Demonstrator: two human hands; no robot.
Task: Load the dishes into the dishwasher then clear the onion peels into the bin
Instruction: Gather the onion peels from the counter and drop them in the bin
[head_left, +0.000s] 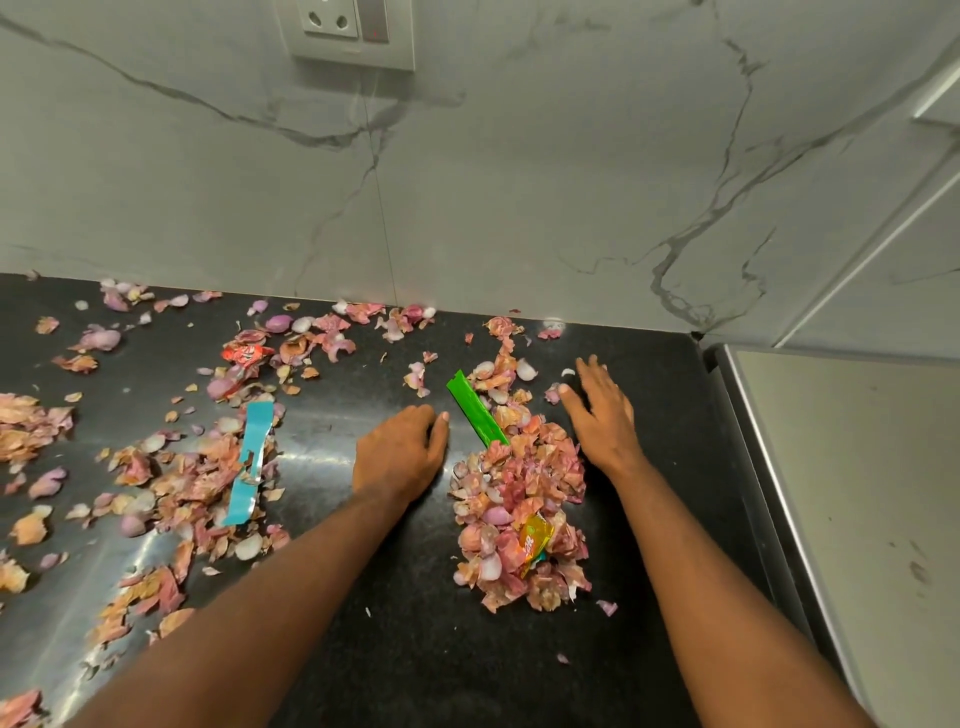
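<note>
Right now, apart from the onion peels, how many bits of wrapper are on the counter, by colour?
Green wrapper strip: 1
Blue wrapper strip: 1
Yellow sachet, in the gathered peel pile: 1
Red crumpled wrapper: 1
Total: 4

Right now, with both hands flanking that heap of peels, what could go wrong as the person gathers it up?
1. Strips of wrapper are mixed in: the green plastic strip and the yellow sachet may go into the bin with the pink onion-peel heap.
2. The left hand and right hand frame only this heap; the scattered peels around the blue foil strip could be left behind.
</note>
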